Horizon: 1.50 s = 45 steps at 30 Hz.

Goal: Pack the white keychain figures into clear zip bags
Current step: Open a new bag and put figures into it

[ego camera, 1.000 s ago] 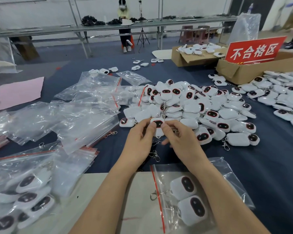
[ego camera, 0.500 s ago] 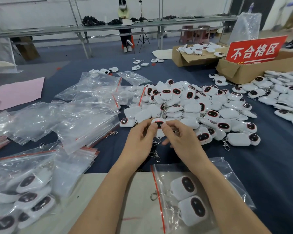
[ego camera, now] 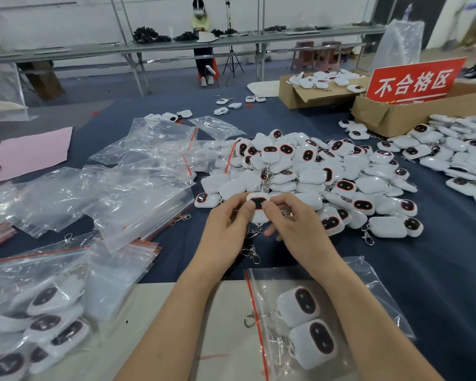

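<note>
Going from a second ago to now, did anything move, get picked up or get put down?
Nothing visibly changed. The left hand and right hand still pinch the same white keychain figure at the near edge of the pile, and nothing was taken or let go. The zip bag with two figures inside lies unmoved by the right forearm.

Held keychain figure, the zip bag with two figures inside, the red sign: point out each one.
Held keychain figure [ego camera: 259, 202]: head view, on its dark face.
Zip bag [ego camera: 260, 342]: head view, on its red zip strip.
Red sign [ego camera: 414, 81]: head view, middle of its panel.
</note>
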Available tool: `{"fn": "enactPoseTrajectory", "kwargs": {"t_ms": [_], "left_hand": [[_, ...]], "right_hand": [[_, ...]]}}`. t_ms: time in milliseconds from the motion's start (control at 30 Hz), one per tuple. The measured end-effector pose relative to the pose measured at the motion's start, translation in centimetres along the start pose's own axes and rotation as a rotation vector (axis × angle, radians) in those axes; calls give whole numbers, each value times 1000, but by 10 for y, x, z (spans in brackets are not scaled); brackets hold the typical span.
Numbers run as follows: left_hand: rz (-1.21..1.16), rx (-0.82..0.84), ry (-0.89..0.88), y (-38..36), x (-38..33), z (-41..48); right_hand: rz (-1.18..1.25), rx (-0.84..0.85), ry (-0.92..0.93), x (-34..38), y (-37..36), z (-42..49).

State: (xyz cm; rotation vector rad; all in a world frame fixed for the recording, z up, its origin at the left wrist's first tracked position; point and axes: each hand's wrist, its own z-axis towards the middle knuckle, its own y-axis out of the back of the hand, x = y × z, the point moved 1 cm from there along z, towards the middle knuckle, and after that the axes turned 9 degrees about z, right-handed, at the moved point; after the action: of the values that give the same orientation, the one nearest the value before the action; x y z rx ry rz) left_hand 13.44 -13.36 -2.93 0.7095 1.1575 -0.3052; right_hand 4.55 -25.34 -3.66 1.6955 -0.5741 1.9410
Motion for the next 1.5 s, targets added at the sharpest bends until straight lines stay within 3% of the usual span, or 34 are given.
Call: {"fn": "enactPoseTrajectory", "kwargs": {"t_ms": [433, 1500], "left_hand": [[7, 49, -27, -2, -3, -2], [-33, -40, 58, -2, -3, -1]], "right_hand": [[35, 10, 18, -1, 0, 0], [-107, 54, 80, -3, -1, -2]]}}
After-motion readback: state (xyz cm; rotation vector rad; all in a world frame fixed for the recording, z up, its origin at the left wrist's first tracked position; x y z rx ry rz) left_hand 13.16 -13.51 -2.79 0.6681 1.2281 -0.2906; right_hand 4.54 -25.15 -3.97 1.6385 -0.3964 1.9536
